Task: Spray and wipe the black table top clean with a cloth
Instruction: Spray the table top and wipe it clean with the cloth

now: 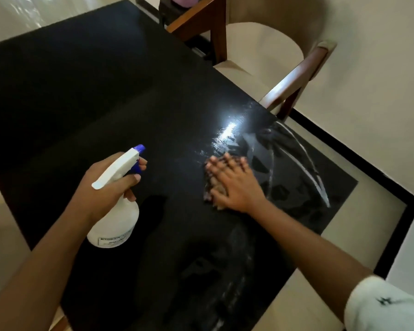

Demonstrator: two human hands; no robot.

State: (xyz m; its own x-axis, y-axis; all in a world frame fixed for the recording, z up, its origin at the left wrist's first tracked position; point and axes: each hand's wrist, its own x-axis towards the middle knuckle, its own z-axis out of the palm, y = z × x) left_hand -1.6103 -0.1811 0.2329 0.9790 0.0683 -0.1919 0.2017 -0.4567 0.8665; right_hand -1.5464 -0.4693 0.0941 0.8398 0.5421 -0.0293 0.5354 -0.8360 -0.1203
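On the near right of the black bench, the right hand presses the cloth flat, fingers spread. Left hand, fingers clenched round the spray bottle, hovers left; dry surface lies far-left.

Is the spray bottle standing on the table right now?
No, the left hand holds the spray bottle tilted in the air above the black table top, with fingers on the trigger.
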